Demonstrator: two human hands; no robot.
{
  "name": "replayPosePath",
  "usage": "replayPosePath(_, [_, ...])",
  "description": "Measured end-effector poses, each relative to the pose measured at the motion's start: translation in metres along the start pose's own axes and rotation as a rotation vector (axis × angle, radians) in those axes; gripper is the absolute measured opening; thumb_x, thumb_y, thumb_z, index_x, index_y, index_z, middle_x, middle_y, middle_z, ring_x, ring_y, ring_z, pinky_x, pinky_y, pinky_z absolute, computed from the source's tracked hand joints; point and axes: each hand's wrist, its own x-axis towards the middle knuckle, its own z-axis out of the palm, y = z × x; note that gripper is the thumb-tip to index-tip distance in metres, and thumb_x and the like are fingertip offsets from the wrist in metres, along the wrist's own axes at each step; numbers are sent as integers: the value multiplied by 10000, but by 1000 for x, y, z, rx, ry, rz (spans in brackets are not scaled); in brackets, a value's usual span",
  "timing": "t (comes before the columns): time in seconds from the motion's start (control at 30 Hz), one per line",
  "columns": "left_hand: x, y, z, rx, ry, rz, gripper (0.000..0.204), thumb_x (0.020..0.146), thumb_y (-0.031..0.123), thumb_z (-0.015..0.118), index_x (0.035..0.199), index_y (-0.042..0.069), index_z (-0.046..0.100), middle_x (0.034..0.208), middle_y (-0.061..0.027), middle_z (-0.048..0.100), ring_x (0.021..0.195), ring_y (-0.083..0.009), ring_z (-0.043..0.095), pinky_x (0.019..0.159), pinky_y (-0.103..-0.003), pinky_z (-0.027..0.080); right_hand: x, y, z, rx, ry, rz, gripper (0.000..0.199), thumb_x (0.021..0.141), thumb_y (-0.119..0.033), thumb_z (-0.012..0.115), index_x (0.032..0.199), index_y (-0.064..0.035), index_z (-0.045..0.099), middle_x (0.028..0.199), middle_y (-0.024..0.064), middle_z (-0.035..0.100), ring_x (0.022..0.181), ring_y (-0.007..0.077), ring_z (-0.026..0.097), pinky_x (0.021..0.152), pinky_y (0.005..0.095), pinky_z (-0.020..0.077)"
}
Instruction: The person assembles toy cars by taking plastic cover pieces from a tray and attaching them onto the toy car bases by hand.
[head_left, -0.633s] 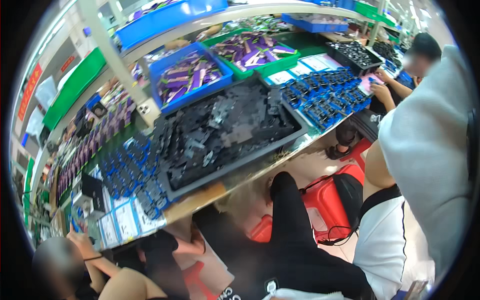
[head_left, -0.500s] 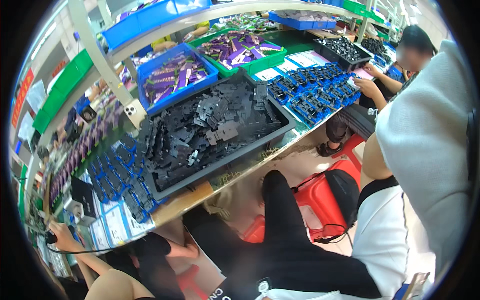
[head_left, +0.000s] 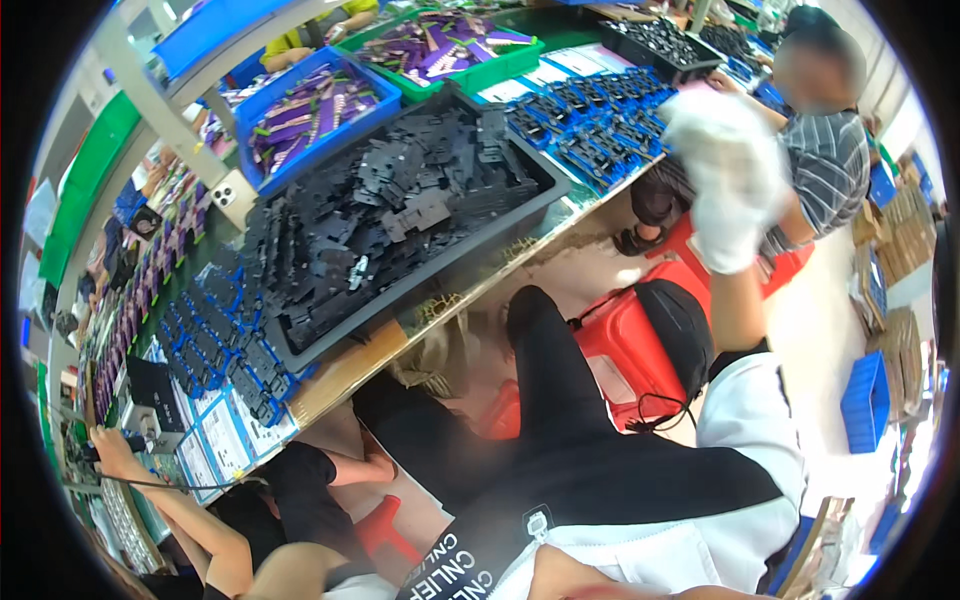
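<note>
My right hand (head_left: 728,178) wears a white glove and is raised in front of me, at the near edge of the workbench (head_left: 350,365), beside blue trays of small black parts (head_left: 590,125). It is blurred, and I cannot make out whether it holds anything. My bare forearm runs down from it to my white sleeve (head_left: 750,420). My left hand is out of the picture. A big black bin heaped with flat black plastic parts (head_left: 390,215) lies on the bench to the left of my hand.
Blue bin (head_left: 305,110) and green bin (head_left: 450,50) hold purple pieces at the back. More blue trays of black parts (head_left: 210,340) sit at left. A red stool (head_left: 630,345) stands under the bench. A person in a striped shirt (head_left: 825,150) sits right; another person's hand (head_left: 110,450) works lower left.
My gloved right hand has come up into view at the upper right, where a blurred grey shape filled the edge before. The view has tilted, shifting the bench and bins.
</note>
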Motion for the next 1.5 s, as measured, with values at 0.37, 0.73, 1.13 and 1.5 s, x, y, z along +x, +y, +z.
replayPosePath(0.37, [-14, 61, 91, -433, -39, -399, 467, 1021, 336, 399, 743, -13, 536, 747, -125, 577, 683, -195, 547, 645, -293, 428, -201, 213, 79, -532, -243, 674, 388, 829, -319, 735, 1142, -143, 589, 944, 114, 638, 865, 303, 658, 728, 419, 527])
replayPosePath(0.73, [-28, 66, 142, -815, -382, -864, 422, 1043, 331, 434, 841, -5, 590, 749, -74, 629, 685, -151, 603, 639, -279, 488, -194, 178, 61, -444, -226, 488, 183, 848, -203, 701, 974, -92, 630, 881, 133, 626, 822, 335, 628, 709, 421, 503])
replayPosePath(1.13, [-31, 82, 199, -1797, -238, -948, 901, 860, 772, 386, 1544, 212, 212, 1488, -119, 375, 1326, -345, 406, 1121, -524, 293, -121, -32, 65, 12, -606, 224, 216, 780, -197, 771, 954, -132, 661, 732, 90, 581, 651, 291, 592, 567, 363, 482])
replayPosePath(1.5, [-29, 39, 115, -1795, 351, -1195, 635, 916, 683, 420, 1333, 213, 509, 1130, -105, 604, 1063, -350, 567, 981, -653, 412, -59, 5, 195, 5, -624, -28, 364, 775, -230, 749, 1104, -123, 636, 1068, 92, 627, 951, 296, 615, 783, 395, 521])
